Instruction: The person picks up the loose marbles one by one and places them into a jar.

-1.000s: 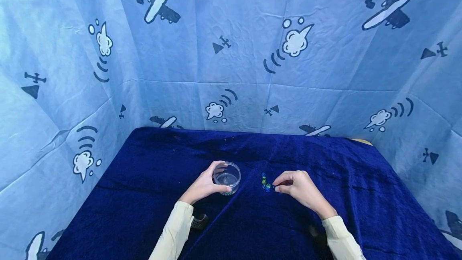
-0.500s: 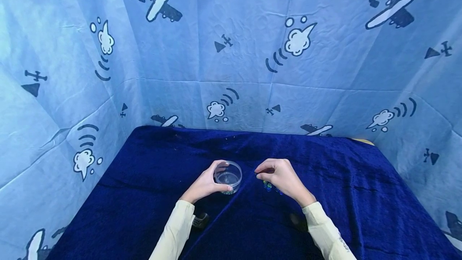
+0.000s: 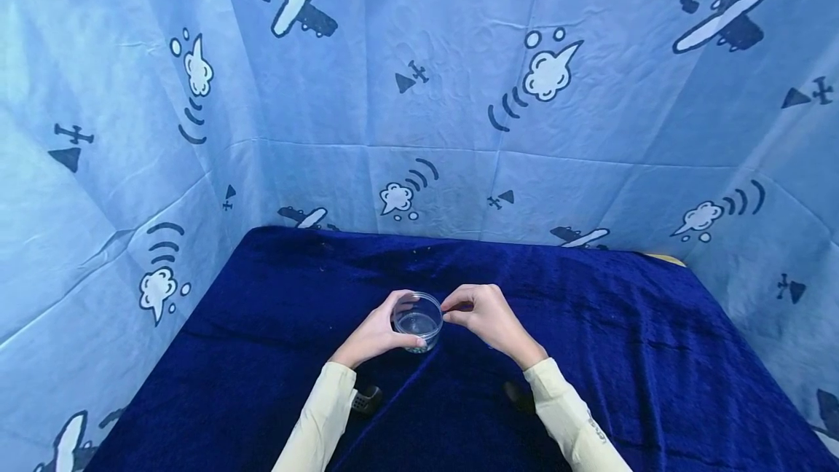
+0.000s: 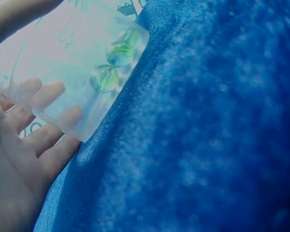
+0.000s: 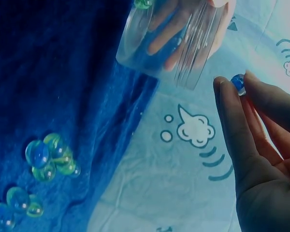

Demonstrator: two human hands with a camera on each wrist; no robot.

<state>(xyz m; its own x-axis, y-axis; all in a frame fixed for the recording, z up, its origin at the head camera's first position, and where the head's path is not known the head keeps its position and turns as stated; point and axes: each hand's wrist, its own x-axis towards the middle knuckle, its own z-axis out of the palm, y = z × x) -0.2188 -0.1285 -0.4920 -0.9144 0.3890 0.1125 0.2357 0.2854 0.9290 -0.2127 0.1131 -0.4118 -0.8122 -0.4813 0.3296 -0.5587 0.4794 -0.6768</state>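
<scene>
A clear round plastic jar [image 3: 418, 317] stands upright on the cloth, its mouth uncovered. My left hand [image 3: 376, 332] grips it from the left, thumb across the near side and fingers behind. Green-and-clear marbles [image 4: 105, 78] lie at the jar's bottom in the left wrist view. Between thumb and fingertips my right hand [image 3: 488, 319] pinches a blue marble [image 5: 238, 84], close to the jar's rim on the right. Several more blue and green marbles [image 5: 53, 157] rest on the cloth in the right wrist view; in the head view the right hand hides them.
Dark blue velvet cloth [image 3: 275, 297] with shallow folds covers the table. A light blue curtain [image 3: 446, 115] printed with planes and clouds encloses the back and sides. Something yellow [image 3: 665, 259] shows at the table's far right corner.
My right hand has lifted from the marbles on the cloth and moved left with one pinched, up to the jar's rim. The left hand keeps its hold on the jar.
</scene>
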